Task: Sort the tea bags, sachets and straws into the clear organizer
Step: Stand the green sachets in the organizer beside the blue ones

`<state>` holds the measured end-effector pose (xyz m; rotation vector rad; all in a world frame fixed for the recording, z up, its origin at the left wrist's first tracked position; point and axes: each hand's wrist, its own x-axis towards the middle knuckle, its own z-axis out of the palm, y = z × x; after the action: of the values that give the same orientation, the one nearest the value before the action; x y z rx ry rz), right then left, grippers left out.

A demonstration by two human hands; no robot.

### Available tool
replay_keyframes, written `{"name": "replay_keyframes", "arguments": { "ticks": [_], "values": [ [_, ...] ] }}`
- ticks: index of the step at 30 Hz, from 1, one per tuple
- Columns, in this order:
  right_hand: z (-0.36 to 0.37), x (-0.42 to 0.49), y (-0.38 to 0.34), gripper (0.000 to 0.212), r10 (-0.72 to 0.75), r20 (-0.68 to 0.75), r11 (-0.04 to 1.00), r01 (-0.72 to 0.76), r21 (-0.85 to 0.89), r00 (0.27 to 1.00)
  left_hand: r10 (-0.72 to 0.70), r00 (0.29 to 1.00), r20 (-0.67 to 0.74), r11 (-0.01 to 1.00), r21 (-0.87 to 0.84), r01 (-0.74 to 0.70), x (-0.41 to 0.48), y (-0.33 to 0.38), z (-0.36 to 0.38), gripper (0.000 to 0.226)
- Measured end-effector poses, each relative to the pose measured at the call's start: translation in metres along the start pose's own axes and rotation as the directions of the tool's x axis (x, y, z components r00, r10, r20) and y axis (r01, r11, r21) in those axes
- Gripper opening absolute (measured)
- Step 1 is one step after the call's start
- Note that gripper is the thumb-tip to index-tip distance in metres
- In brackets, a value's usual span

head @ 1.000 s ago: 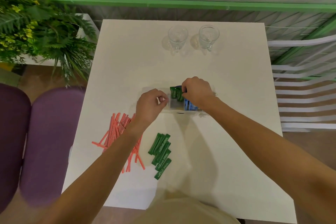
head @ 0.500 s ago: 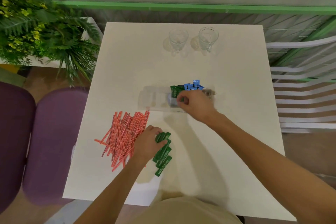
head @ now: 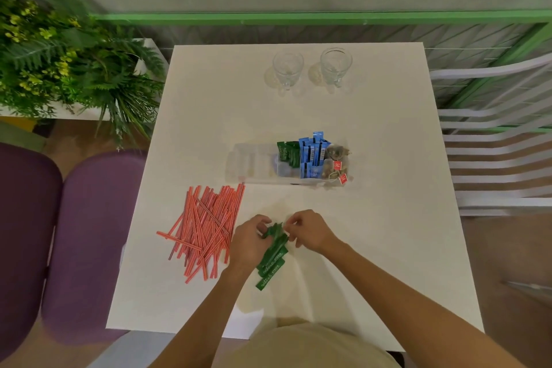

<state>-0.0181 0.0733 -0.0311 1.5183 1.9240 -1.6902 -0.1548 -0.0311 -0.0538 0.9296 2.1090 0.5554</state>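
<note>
Several green sachets lie in a loose row near the table's front edge. My left hand curls round the upper ones from the left, and my right hand pinches their top ends from the right. The clear organizer stands at mid table. It holds a few green sachets, blue sachets and tea bags in its right compartments; its left part looks bare. A pile of red straws lies left of my hands.
Two empty glasses stand at the far side of the white table. A leafy plant is at the far left, purple seats are beside the table's left edge, and a white slatted chair is on the right.
Both hands left the organizer and came back to the green sachets near the front edge, the left first, then the right. The camera view shifted a little.
</note>
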Motion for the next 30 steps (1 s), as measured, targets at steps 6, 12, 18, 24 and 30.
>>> {"name": "replay_keyframes", "arguments": {
  "ticks": [6,12,18,24,30],
  "values": [
    [0.014,0.010,-0.002,0.015,0.075,-0.032,0.997,-0.075,0.011,0.997,-0.033,0.999,-0.004,0.998,-0.062,0.033,0.000,0.001,0.000,0.020],
    [0.021,0.016,-0.012,0.014,0.062,-0.122,0.975,-0.086,-0.206,0.991,-0.054,0.997,-0.056,0.997,-0.060,0.051,0.000,-0.001,-0.002,0.016],
    [0.028,0.021,-0.014,0.012,0.060,-0.071,0.988,-0.070,-0.141,0.996,-0.088,0.995,0.037,0.996,-0.027,0.089,0.001,0.005,-0.002,0.022],
    [0.021,0.017,-0.005,0.020,-0.015,-0.056,1.000,0.015,-0.003,0.998,-0.076,0.990,0.121,0.996,-0.030,0.081,0.005,0.004,-0.007,0.035],
    [-0.007,0.010,-0.015,0.017,-0.120,-0.073,0.993,0.119,-0.019,0.990,-0.068,0.988,0.141,0.990,-0.116,0.085,0.006,0.002,-0.011,0.032]
  ]
}}
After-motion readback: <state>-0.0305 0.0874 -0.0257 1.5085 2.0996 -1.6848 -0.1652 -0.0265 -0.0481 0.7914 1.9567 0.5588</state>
